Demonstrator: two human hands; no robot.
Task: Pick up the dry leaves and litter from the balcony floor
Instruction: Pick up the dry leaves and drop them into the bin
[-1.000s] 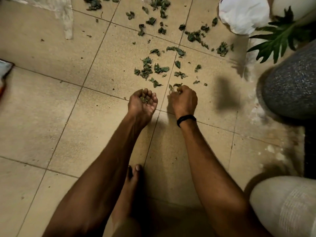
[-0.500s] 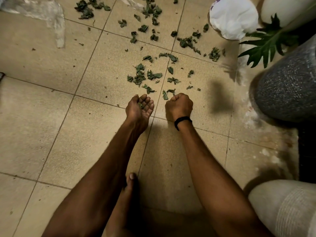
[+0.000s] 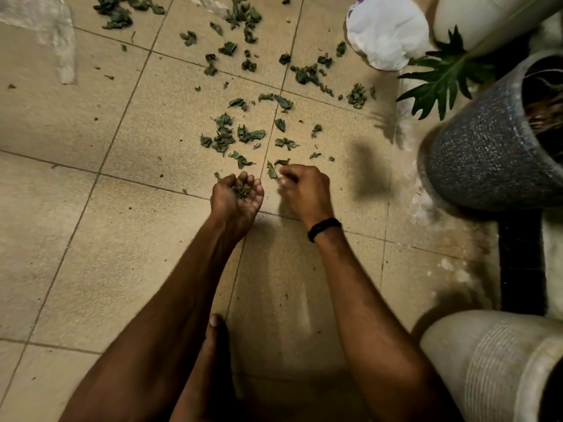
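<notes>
- Two hands are low over the tile floor [image 3: 100, 269]. Most of the dry leaves [image 3: 225, 136] lie scattered just ahead of them and further up twd the white bag [image 3: 387, 32] & speckled grey pot [image 3: 487, 153].
- Your left hand [image 3: 234, 202]: palm up, fingers curled into a cup round a small leaf clump [image 3: 241, 191]. Same pose as 1 s and 0.5 s ago, so it's the collecting hand. Clump looks abt the same size.
- Your right hand [image 3: 307, 190] (black wristband [image 3: 324, 228]) is what changed. 0.5 s ago it was a tight fist by the nearest leaves. Now it's looser, w/ fingertips [image 3: 285, 178] reaching left twd the cupped palm.
- Those fingertips are motion-blurred, so can't tell if they pinch a leaf or hold nothing.
- Nearest leaf pair [image 3: 271, 171] lies on the floor right beside the fingertips, between the 2 hands. It sat by that hand 0.5 s ago too, so prob. not lifted yet.
- Meaning, imo: you're mid-grab or mid-transfer, one piece at a time. Only a small share is in hand and the bulk is on the floor, so the task is early.
- Clear plastic film [image 3: 58, 41] at top left prob. counts as litter. It's untouched & well apart from both hands.
- Risk: the cupped palm is loose, so dry bits could spill if you tilt it while reaching.
</notes>
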